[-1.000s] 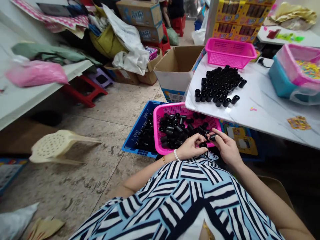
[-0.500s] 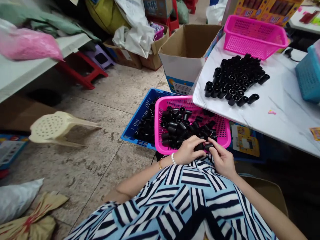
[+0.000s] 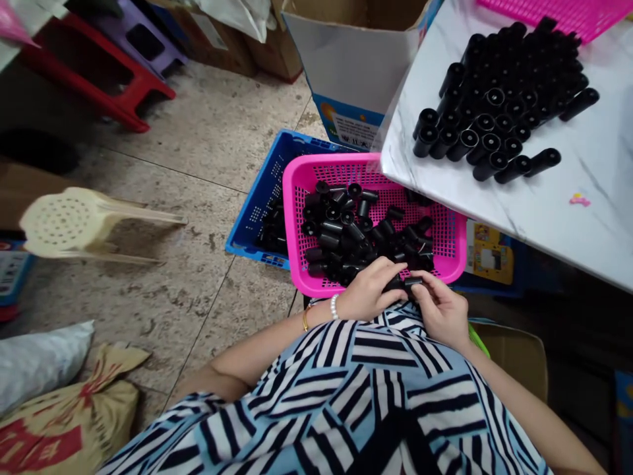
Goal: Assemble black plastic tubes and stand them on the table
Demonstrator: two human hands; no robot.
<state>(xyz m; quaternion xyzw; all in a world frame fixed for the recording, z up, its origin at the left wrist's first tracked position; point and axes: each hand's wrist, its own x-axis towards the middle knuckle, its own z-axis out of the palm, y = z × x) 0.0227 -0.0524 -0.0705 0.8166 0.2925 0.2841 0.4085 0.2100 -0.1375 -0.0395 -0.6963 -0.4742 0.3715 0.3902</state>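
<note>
Holds a black cylinder (image 3: 394,284) in the left hand (image 3: 368,290), at lower center of the frame, with thumb and fingers curled partly closed around it. Pinches a second black cylinder (image 3: 413,282) in the nearly closed right hand (image 3: 444,313), between thumb and fingertips, lined up end toward end with the first. Cannot be made out whether the two ends touch. Wears a white beaded bracelet (image 3: 334,307) and a gold bracelet (image 3: 305,319) on the left wrist, above a blue, black and white patterned top (image 3: 376,396). Works at the near rim of a pink basket (image 3: 291,227), at center, with loose black cylinders (image 3: 341,231) lying jumbled inside. Shows a blue crate (image 3: 250,208) beneath and to the left of the basket, with more dark pieces in it. Includes, at upper right, a white tabletop (image 3: 544,221) bearing a cluster of black cylinders, mostly upright (image 3: 494,125), near a small pink piece (image 3: 579,199). Takes in a cardboard box (image 3: 356,79) at upper center, a red stool (image 3: 116,86) at upper left and a cream stool (image 3: 64,221) at left.
</note>
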